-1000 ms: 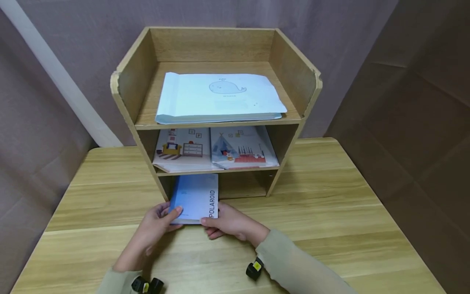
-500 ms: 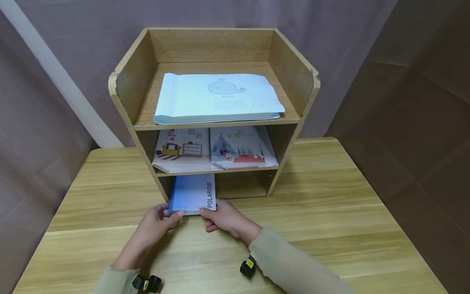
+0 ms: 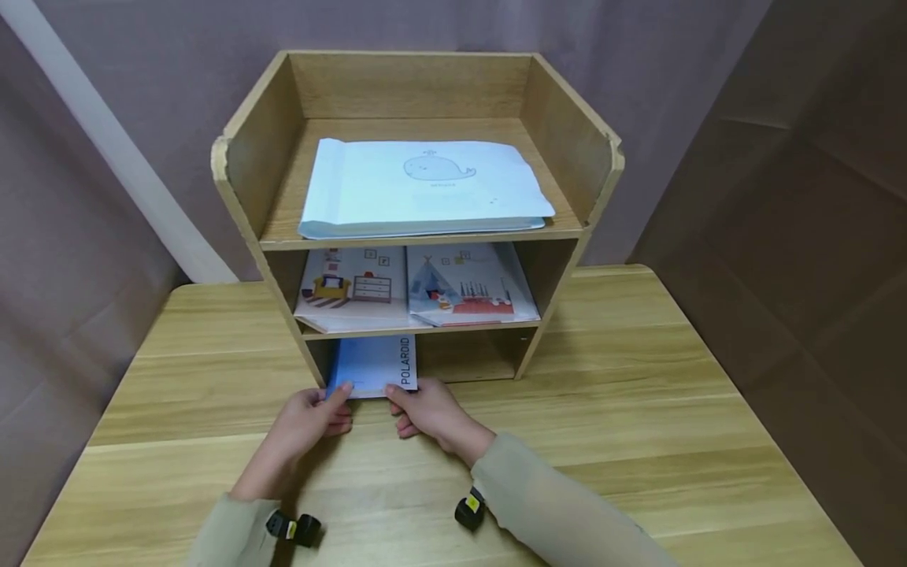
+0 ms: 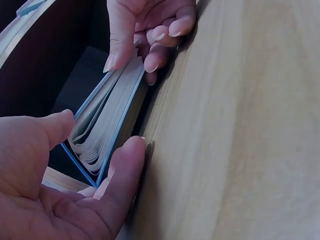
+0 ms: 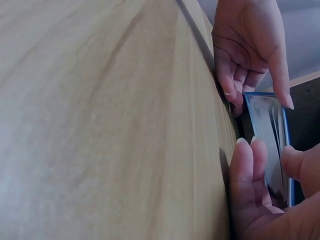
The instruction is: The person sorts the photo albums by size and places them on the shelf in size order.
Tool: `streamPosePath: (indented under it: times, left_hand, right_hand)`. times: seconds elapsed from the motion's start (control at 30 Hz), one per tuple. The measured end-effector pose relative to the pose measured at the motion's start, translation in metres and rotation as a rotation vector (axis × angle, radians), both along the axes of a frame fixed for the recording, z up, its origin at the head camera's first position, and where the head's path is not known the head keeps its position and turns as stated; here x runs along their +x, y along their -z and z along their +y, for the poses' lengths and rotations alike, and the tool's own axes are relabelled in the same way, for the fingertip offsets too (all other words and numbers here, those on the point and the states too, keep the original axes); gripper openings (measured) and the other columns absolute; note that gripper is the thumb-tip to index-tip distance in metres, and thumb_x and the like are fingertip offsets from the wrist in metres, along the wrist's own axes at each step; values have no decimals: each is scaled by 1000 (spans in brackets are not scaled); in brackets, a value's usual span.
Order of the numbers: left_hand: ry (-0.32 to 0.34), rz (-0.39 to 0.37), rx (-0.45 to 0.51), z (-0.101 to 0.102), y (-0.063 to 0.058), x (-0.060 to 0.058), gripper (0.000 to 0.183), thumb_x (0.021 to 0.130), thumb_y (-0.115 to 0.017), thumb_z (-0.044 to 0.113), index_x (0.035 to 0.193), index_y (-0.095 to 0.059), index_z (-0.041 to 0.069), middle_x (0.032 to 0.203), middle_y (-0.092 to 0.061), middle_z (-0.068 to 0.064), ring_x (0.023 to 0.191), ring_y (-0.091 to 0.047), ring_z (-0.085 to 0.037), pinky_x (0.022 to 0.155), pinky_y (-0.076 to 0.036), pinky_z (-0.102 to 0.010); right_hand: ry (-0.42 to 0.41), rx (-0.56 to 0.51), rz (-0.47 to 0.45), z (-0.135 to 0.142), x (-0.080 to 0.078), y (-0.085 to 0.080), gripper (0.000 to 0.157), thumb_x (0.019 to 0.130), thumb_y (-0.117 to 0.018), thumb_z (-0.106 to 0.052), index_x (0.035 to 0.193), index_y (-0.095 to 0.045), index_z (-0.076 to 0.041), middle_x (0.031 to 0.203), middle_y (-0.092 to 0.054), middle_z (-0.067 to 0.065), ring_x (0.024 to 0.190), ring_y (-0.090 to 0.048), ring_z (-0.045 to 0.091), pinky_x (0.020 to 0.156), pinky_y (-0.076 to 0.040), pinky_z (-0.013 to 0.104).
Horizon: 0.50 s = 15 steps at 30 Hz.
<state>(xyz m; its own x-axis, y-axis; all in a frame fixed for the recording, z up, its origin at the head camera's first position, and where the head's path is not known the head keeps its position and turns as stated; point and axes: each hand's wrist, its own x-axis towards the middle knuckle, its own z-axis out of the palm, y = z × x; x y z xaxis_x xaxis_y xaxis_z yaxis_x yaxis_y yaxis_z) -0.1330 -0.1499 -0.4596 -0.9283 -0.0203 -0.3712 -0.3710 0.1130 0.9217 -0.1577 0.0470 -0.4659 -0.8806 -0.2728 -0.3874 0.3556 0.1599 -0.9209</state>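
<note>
A blue and white book marked POLAROID lies partly inside the left side of the bottom compartment, with its front end sticking out. My left hand grips its front left corner, thumb on top and fingers below. At the front right corner my right hand pinches it in the same way. The left wrist view shows the page edges between two blue covers, slightly fanned. The book's far end is hidden under the middle shelf.
A wooden shelf unit stands on the wooden table. A whale-printed book lies on its top level. Two illustrated books lie side by side in the middle compartment. Curtains hang behind.
Both hands have moved forward, pushing the POLAROID book deeper into the bottom compartment. Less of its cover shows now. The other books stay in place.
</note>
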Motion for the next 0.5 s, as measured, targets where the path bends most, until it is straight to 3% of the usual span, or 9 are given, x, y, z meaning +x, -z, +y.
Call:
streamPosePath:
  times: [0.2,0.5]
  left_hand:
    - [-11,-48,-43,1,0,-5,66,77,-60,53,94,-56,-11,81,-62,-20,68,-64,-26,64,-54,-34]
    - [-18,-50,-86,4,-1,-9,68,77,-57,57,87,-58,-10,74,-63,-18,60,-63,-24,58,-54,-35]
  right_hand:
    - [28,65,-7,0,-1,0,49,79,-59,-49,85,-61,0,76,-64,11,52,-59,18,51,-53,34]
    - [46,102,9,0,-2,0,53,80,-55,-54,79,-65,-2,73,-65,9,50,-59,16,48,-52,33]
